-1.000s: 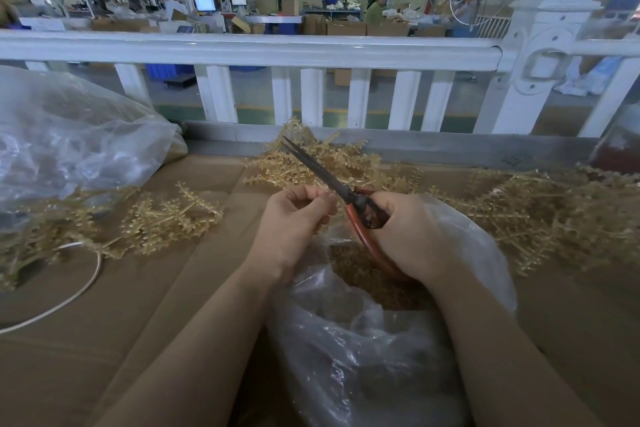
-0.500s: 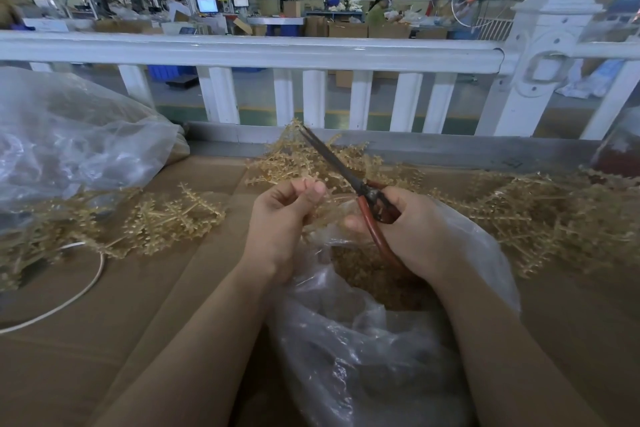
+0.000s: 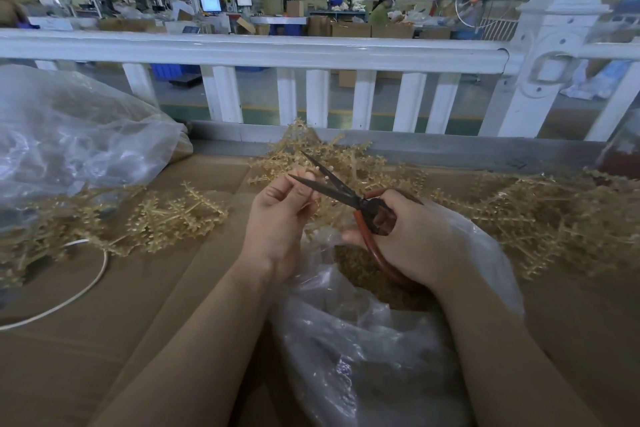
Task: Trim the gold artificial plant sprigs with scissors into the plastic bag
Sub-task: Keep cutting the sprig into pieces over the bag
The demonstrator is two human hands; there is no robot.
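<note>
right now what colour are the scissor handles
Reddish-orange handles on dark blades, gripped by the right hand; the head view shows it.

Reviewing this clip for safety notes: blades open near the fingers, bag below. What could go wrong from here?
1. The scissors are open, and the lower blade tip lies right against the left hand fingertips pinching the sprig. Closing now could nick a finger.
2. The cut point sits above the far edge of the bag mouth, so trimmings may land on the cardboard instead.
3. The right hand presses on the bag's rim; it could fold the opening shut.
</note>
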